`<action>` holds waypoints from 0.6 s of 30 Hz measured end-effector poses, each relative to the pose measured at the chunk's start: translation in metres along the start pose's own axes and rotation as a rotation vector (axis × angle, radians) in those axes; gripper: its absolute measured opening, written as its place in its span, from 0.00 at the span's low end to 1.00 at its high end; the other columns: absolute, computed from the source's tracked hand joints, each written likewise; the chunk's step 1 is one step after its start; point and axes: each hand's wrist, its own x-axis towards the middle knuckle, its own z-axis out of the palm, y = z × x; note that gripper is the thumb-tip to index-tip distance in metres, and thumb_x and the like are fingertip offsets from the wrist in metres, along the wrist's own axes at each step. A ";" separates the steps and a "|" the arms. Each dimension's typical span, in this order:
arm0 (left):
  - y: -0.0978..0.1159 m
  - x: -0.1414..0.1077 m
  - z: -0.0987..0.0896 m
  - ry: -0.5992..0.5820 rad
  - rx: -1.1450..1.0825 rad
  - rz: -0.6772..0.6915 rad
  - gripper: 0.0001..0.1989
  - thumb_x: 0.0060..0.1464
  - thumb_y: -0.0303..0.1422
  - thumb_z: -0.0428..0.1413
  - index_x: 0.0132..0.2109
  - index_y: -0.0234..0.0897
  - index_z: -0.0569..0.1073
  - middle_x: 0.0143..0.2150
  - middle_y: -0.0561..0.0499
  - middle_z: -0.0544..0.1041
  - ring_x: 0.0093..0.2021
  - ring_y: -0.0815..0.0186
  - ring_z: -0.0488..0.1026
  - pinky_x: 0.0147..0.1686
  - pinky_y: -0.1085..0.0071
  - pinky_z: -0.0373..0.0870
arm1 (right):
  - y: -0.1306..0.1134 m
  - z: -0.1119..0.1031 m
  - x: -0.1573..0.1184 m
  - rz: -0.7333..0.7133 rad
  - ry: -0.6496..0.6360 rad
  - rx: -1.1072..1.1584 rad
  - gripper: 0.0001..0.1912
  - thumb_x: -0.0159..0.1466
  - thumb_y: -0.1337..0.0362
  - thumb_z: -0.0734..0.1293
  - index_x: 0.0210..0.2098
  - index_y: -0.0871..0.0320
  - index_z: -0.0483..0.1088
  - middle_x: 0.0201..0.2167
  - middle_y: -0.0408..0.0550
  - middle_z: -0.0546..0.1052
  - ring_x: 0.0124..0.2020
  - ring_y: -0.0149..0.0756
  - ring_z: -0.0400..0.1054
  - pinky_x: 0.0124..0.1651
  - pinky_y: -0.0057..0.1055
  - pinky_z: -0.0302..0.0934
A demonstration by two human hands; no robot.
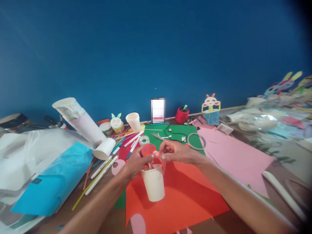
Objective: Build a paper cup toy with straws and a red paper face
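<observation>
A red paper face [148, 148] with blue drawn features stands above the rim of a white paper cup [153, 186]. My left hand [134, 164] is closed on the face's lower edge, thumb in front. To the right, my right hand [177, 152] has its fingers pinched at a small pink paper piece [156, 154] by the face's side. Below that, a reddish strip hangs at the cup's right rim, partly hidden by the fingers. Upright, the cup rests on a sheet of red paper [190, 195].
Behind lie scissors [158, 136], a tape roll [144, 140] and a green sheet [175, 130]. Markers [101, 170] and a tipped paper cup [104, 149] are left, beside a blue packet [56, 178]. Pink paper [234, 149] spreads right, near a blue cup with a rabbit face [211, 117].
</observation>
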 end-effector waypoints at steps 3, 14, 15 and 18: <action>-0.001 0.001 0.000 0.003 -0.012 0.005 0.12 0.41 0.36 0.61 0.29 0.32 0.69 0.24 0.55 0.69 0.24 0.73 0.64 0.26 0.76 0.60 | 0.000 0.007 -0.001 -0.043 0.134 -0.196 0.16 0.49 0.56 0.69 0.32 0.58 0.64 0.26 0.43 0.70 0.27 0.29 0.62 0.29 0.25 0.56; 0.004 0.000 -0.005 -0.168 -0.345 -0.040 0.11 0.43 0.27 0.59 0.38 0.32 0.71 0.33 0.47 0.75 0.32 0.67 0.72 0.34 0.72 0.66 | 0.004 0.010 0.007 -0.083 0.253 -0.038 0.09 0.55 0.60 0.62 0.24 0.60 0.65 0.21 0.41 0.68 0.24 0.26 0.59 0.27 0.24 0.53; 0.004 0.001 -0.007 -0.181 -0.364 -0.054 0.11 0.44 0.27 0.58 0.38 0.31 0.71 0.33 0.47 0.75 0.32 0.67 0.72 0.34 0.72 0.66 | 0.006 0.010 0.009 -0.095 0.279 -0.029 0.09 0.55 0.60 0.62 0.24 0.60 0.65 0.21 0.41 0.68 0.24 0.26 0.59 0.28 0.24 0.53; 0.000 0.004 -0.013 -0.213 -0.398 -0.090 0.12 0.43 0.26 0.58 0.38 0.30 0.71 0.29 0.47 0.75 0.30 0.66 0.72 0.34 0.71 0.67 | 0.011 0.010 0.012 -0.118 0.344 -0.022 0.08 0.55 0.61 0.62 0.23 0.60 0.65 0.21 0.41 0.68 0.24 0.26 0.60 0.28 0.24 0.53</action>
